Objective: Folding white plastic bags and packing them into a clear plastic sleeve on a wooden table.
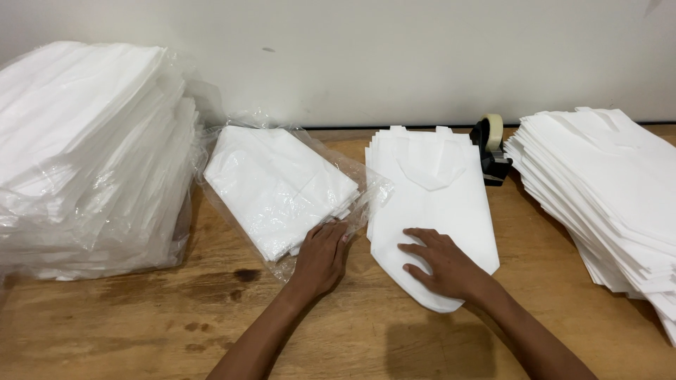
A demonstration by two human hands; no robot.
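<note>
White fabric bags [433, 204] lie in a small flat pile at the middle of a wooden bench [141, 317], handles pointing toward the wall. The person's right hand [442, 266] rests palm down on the pile's near end, fingers spread and flat, gripping nothing. The left hand [322, 257] lies open beside it, fingertips touching the near edge of a clear plastic packet of folded white bags [278, 186]. Both forearms reach in from the bottom edge. A tape dispenser [491, 148] sits half hidden behind the pile. Tall stacks at far left [84, 155] and right [605, 190] are cut off by the frame.
</note>
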